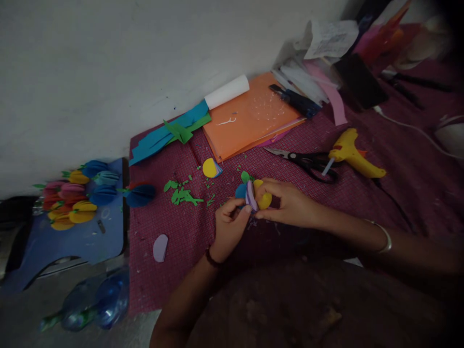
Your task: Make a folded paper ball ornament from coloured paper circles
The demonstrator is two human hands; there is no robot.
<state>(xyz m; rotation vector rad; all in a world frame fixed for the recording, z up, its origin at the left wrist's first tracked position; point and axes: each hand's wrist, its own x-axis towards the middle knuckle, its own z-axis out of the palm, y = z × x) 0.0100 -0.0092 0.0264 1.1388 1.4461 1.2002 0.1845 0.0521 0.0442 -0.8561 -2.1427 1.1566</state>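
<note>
Both hands meet over a maroon checked cloth (170, 270) and pinch one small paper piece (253, 194) made of folded blue, purple and yellow circles with a green leaf. My left hand (230, 227) grips its lower left edge with closed fingers. From the right, my right hand (288, 203) holds the yellow side between thumb and fingers. A folded yellow circle (210, 167) lies just beyond, and a lone purple half circle (160, 247) lies to the left.
Black scissors (308, 161) and a yellow glue gun (353, 154) lie right of the hands. Orange card sheets (250, 118), a white roll (226, 92), blue and green strips (170, 133) sit by the wall. Finished paper flowers (78, 193) rest on a blue board; green scraps (181, 195) are scattered.
</note>
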